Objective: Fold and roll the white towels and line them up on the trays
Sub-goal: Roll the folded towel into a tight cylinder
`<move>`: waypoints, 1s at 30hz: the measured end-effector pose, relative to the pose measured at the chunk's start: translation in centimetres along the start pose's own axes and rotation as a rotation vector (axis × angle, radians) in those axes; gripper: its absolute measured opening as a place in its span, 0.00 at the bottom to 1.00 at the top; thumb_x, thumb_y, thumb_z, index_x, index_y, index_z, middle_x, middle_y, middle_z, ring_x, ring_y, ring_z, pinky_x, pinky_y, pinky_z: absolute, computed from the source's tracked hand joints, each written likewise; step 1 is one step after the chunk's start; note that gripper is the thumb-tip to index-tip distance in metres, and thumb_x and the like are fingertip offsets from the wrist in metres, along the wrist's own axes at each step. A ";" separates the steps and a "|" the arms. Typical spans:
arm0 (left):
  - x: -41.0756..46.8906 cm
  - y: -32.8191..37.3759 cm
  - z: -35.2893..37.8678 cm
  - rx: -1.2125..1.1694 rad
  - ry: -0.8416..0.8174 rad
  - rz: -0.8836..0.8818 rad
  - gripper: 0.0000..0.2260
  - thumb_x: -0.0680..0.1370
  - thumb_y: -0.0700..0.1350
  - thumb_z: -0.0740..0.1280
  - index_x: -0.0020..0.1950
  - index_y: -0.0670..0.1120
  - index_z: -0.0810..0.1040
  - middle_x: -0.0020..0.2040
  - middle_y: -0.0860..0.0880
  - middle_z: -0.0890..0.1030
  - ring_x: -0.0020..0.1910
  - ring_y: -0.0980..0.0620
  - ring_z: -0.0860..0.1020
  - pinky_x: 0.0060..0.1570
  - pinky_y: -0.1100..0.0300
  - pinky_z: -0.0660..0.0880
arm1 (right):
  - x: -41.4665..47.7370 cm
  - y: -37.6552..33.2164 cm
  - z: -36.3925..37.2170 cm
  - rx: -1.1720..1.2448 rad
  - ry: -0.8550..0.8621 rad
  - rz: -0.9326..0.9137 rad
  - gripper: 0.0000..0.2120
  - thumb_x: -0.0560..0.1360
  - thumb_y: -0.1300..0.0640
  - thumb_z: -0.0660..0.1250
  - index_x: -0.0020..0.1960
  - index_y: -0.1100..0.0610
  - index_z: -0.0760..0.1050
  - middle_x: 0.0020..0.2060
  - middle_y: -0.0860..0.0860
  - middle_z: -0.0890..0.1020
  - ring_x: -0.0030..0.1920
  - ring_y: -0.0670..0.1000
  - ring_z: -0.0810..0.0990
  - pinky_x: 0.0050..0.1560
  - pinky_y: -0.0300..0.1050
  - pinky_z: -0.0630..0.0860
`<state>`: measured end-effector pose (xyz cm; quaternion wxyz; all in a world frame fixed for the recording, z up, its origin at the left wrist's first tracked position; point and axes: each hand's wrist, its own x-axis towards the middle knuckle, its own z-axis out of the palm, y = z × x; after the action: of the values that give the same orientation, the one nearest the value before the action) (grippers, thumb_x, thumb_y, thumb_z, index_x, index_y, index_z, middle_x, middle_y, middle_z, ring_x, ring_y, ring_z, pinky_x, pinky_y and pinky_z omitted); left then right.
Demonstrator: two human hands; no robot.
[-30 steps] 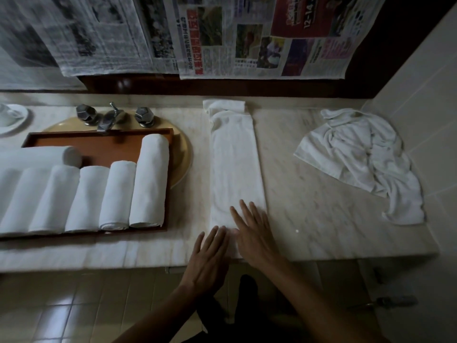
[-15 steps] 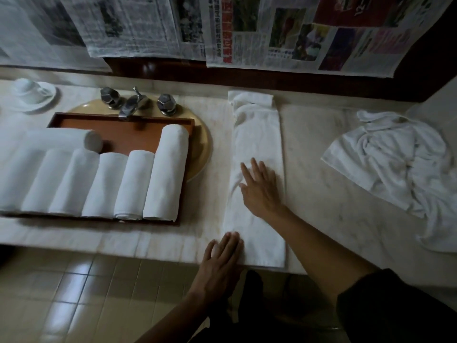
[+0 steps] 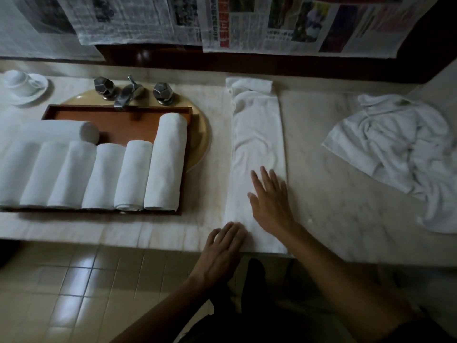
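Since the frame half a second before, the right hand (image 3: 269,201) has slid back toward 6 o'clock along the long white folded towel strip (image 3: 257,134). The strip lies from 12 to 6 o'clock on the pale marble counter (image 3: 333,194). The right hand presses flat with fingers spread. The left hand (image 3: 222,246) rests flat, fingers together, on the strip's near left corner at the counter edge. Neither hand pinches cloth. Creases remain at mid-strip and the far end is folded over crookedly, so rolling now would likely trap them or skew the roll. At 9 o'clock, the brown wooden tray (image 3: 118,117) holds rolled white towels (image 3: 133,174) up to its right rim, so space looks tight. A crumpled white towel heap (image 3: 400,154) waits at 3 o'clock.
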<state>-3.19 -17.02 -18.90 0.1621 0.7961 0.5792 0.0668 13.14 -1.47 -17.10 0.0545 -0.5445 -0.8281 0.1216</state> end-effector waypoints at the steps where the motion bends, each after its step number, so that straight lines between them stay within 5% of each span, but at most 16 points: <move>1: -0.2 -0.1 -0.1 -0.019 0.040 0.037 0.25 0.79 0.50 0.65 0.75 0.48 0.68 0.73 0.46 0.73 0.73 0.45 0.72 0.69 0.46 0.73 | -2.9 -0.2 0.7 -0.005 -0.017 -0.015 0.29 0.84 0.44 0.52 0.83 0.51 0.56 0.82 0.55 0.55 0.82 0.59 0.52 0.78 0.65 0.56; 8: -0.7 -2.0 -0.6 -0.048 0.183 0.239 0.13 0.79 0.45 0.68 0.63 0.47 0.79 0.61 0.48 0.79 0.60 0.48 0.78 0.58 0.54 0.72 | -11.6 3.0 2.7 -0.005 0.015 0.080 0.29 0.84 0.39 0.47 0.82 0.49 0.59 0.83 0.51 0.56 0.83 0.55 0.51 0.78 0.66 0.54; 12: -1.2 -2.3 -0.6 -0.052 0.163 0.264 0.14 0.78 0.46 0.69 0.64 0.48 0.78 0.59 0.48 0.79 0.56 0.48 0.77 0.56 0.55 0.73 | -13.8 2.6 1.9 0.113 0.097 -0.034 0.29 0.83 0.41 0.58 0.80 0.53 0.64 0.80 0.54 0.62 0.81 0.56 0.57 0.79 0.58 0.56; 15: -1.5 -2.9 -0.9 -0.072 0.112 0.293 0.18 0.75 0.40 0.73 0.64 0.48 0.76 0.58 0.48 0.78 0.54 0.48 0.77 0.50 0.55 0.75 | -16.3 2.7 2.4 0.036 0.086 -0.235 0.26 0.77 0.49 0.70 0.73 0.54 0.73 0.75 0.55 0.70 0.76 0.58 0.67 0.73 0.57 0.67; 20: -1.0 -3.3 -1.7 -0.094 0.045 0.309 0.15 0.73 0.32 0.72 0.54 0.48 0.78 0.48 0.50 0.78 0.45 0.49 0.75 0.42 0.53 0.75 | -16.9 4.5 2.6 0.102 0.184 -0.205 0.19 0.70 0.68 0.72 0.60 0.57 0.81 0.61 0.54 0.80 0.63 0.58 0.77 0.62 0.54 0.75; 26: -1.0 -1.9 -3.0 -0.253 0.047 0.070 0.06 0.77 0.40 0.72 0.51 0.50 0.83 0.43 0.54 0.82 0.43 0.54 0.77 0.40 0.62 0.73 | -16.1 5.0 0.2 0.140 0.102 -0.111 0.09 0.75 0.62 0.71 0.52 0.51 0.80 0.51 0.45 0.80 0.51 0.53 0.78 0.49 0.46 0.70; 30: -0.4 -1.0 -4.2 -0.426 0.035 -0.228 0.05 0.78 0.47 0.73 0.53 0.51 0.86 0.43 0.59 0.82 0.39 0.63 0.79 0.38 0.75 0.69 | -15.6 4.7 -1.0 0.215 -0.023 -0.019 0.06 0.83 0.57 0.62 0.55 0.50 0.78 0.52 0.44 0.78 0.54 0.50 0.74 0.54 0.50 0.73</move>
<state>-5.48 -16.37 -15.24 0.3227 0.6721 0.6409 0.1828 23.82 -13.80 -16.69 0.1040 -0.5263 -0.8160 0.2155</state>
